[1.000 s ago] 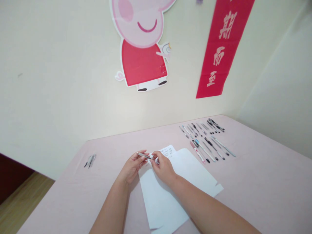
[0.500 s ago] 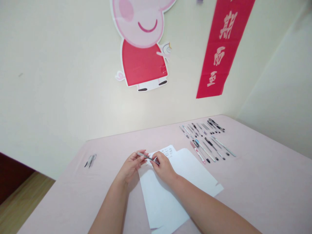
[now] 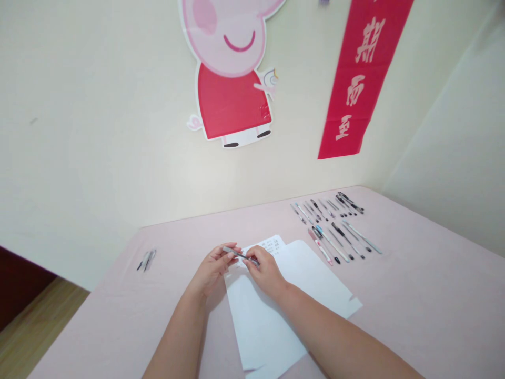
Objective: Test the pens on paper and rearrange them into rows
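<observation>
Pinching a slim grey pen (image 3: 239, 255) in narrowed fingers over the far end of the paper (image 3: 268, 318), short of the bench (image 3: 414, 300)'s far edge, the left hand (image 3: 214, 269) and right hand (image 3: 265, 271) could let it slip if either hold slackens.

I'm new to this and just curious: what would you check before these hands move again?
1. Pen held: ok, the left hand and right hand both grip it.
2. Pen tip bare: cannot tell, too small to make out.
3. Paper on the table: ok.
4. Paper edges whole: not ok, a slit shows near its right corner.
5. Right pens apart from the hands: ok.
6. Left pens apart from the hands: ok.
</observation>
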Tool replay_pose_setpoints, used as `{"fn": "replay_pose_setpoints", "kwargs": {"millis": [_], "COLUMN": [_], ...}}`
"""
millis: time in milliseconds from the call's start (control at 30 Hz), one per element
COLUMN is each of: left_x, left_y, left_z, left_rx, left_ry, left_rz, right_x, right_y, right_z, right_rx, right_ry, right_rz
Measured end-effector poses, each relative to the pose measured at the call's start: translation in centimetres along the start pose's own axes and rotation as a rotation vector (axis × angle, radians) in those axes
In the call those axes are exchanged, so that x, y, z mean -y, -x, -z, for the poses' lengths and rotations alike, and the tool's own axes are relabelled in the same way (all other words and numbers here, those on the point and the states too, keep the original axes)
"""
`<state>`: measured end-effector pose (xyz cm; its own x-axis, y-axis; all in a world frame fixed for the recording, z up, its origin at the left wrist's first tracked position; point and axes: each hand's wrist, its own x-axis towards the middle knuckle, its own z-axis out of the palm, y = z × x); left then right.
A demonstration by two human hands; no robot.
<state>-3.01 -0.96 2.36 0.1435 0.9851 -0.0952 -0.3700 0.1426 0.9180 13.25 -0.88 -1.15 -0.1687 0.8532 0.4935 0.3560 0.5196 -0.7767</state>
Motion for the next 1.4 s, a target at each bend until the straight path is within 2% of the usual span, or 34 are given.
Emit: {"fn": "replay_pose_setpoints", "kwargs": {"millis": [567, 900, 1000, 1233, 1400], "left_x": [0.3, 0.2, 0.5, 0.4, 0.5], "left_y": [-0.1, 0.0, -0.2, -0.6, -0.9], "left_z": [0.0, -0.2, -0.1, -0.1, 0.3], "left_rx": [0.023, 0.052, 0.020, -0.156, -0.215], "left_ry": [-0.020, -0.032, -0.016, 0.047, 0.110], "left_rz": [-0.015, -0.042, -0.065, -0.122, -0.148], "right_x": [0.5, 0.9, 1.0, 0.3, -0.3], "right_y": [0.0, 0.1, 0.0, 0.0, 0.0], "right_z": [0.3, 0.6, 0.5, 0.1, -0.1], "right_rx": [0.028, 0.113, 0.111, 0.026, -0.012], "right_ry": [0.070, 0.098, 0.086, 0.113, 0.123], "right_rz": [0.022, 0.031, 0.010, -0.185, -0.212]}}
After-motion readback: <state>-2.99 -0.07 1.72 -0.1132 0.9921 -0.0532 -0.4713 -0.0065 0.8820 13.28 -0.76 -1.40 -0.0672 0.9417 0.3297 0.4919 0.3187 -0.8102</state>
